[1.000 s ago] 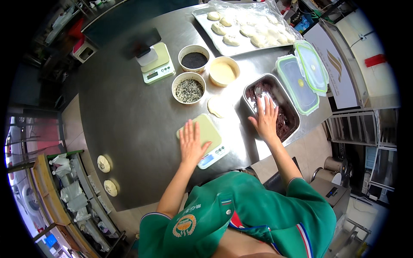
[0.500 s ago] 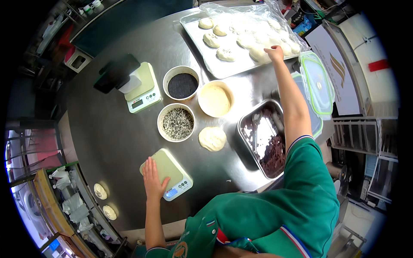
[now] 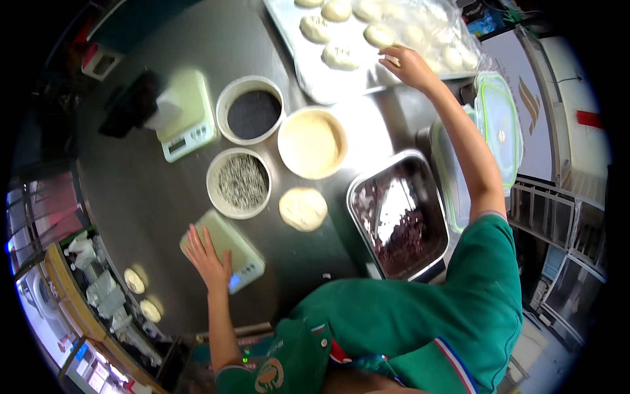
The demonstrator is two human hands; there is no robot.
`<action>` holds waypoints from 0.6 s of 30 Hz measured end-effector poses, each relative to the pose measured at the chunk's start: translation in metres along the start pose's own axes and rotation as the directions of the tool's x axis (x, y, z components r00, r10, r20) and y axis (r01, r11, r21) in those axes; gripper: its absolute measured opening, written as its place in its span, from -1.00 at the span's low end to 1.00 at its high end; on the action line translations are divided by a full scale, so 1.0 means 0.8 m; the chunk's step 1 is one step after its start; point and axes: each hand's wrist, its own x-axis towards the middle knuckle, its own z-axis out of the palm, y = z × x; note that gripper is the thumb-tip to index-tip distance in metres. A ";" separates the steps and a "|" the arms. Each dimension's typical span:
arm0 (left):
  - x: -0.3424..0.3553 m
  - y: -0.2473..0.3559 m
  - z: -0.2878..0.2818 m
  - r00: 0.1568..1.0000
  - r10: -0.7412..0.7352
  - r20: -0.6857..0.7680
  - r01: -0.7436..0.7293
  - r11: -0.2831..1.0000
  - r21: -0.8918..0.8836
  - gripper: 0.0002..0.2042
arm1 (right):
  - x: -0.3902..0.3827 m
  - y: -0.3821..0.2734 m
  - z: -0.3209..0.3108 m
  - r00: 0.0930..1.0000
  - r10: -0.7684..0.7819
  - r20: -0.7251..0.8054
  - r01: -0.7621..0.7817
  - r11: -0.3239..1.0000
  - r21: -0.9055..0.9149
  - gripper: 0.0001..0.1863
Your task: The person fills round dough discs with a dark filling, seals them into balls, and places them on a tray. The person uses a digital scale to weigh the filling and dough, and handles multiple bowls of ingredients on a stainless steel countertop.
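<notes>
My left hand point(image 3: 210, 257) lies with fingers spread on the pale green kitchen scale point(image 3: 226, 238) at the near left. At the far right, my right hand point(image 3: 410, 68) reaches over a metal baking tray point(image 3: 303, 65), its fingers apart and slightly bent, with nothing visible between them. Close to its fingertips is a round dough ball point(image 3: 379, 35). Some dough on the tray bears dark specks, like the speckled dough piece point(image 3: 341, 56). Clear plastic film point(image 3: 433, 33) covers the tray's right part. A flattened dough round point(image 3: 302, 209) lies on the steel table.
Three bowls stand mid-table: black seeds point(image 3: 253, 114), pale tan filling point(image 3: 312, 143) and mixed black-white seeds point(image 3: 243, 182). Right of them is a steel pan point(image 3: 430, 226) with dark red paste, beside green-rimmed lidded containers point(image 3: 499, 125). A second scale point(image 3: 190, 108) carries a dark object.
My right hand has moved left over the tray and its fingers have parted from a pinch. A dough ball near it now shows uncovered. My left hand stays on the scale, fingers wider. The view has shifted.
</notes>
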 end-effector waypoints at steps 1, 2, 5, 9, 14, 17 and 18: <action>0.002 -0.001 -0.003 1.000 -0.007 0.020 0.007 1.000 -0.008 -0.27 | -0.001 0.005 0.027 0.989 -0.150 -0.011 0.147 0.976 -0.161 -0.74; 0.009 -0.004 -0.006 1.000 -0.018 0.017 0.018 1.000 -0.008 -0.27 | 0.003 0.031 0.027 0.984 -0.172 -0.053 0.146 0.935 -0.324 -0.71; 0.021 -0.007 -0.009 0.999 0.014 -0.029 -0.015 0.999 -0.045 -0.29 | 0.009 0.058 0.028 0.978 0.153 -0.141 -0.188 0.939 -0.287 -0.68; 0.025 0.054 0.009 0.973 0.159 -0.168 -0.202 0.940 -0.276 -0.33 | -0.001 0.044 0.018 0.998 0.028 -0.057 -0.049 0.913 -0.405 -0.70; 0.026 0.183 0.036 0.870 0.488 -0.068 -0.492 0.867 -0.077 -0.22 | 0.006 0.031 0.030 0.985 -0.095 0.145 0.140 0.929 -0.341 -0.54; 0.028 0.192 0.051 0.881 0.449 0.151 -0.417 0.886 -0.205 -0.16 | 0.016 0.019 0.018 0.979 -0.059 0.195 0.144 0.877 -0.459 -0.52; 0.026 0.191 0.050 0.877 0.450 0.166 -0.403 0.880 -0.251 -0.16 | 0.018 0.020 0.016 0.977 -0.038 0.208 0.138 0.857 -0.496 -0.52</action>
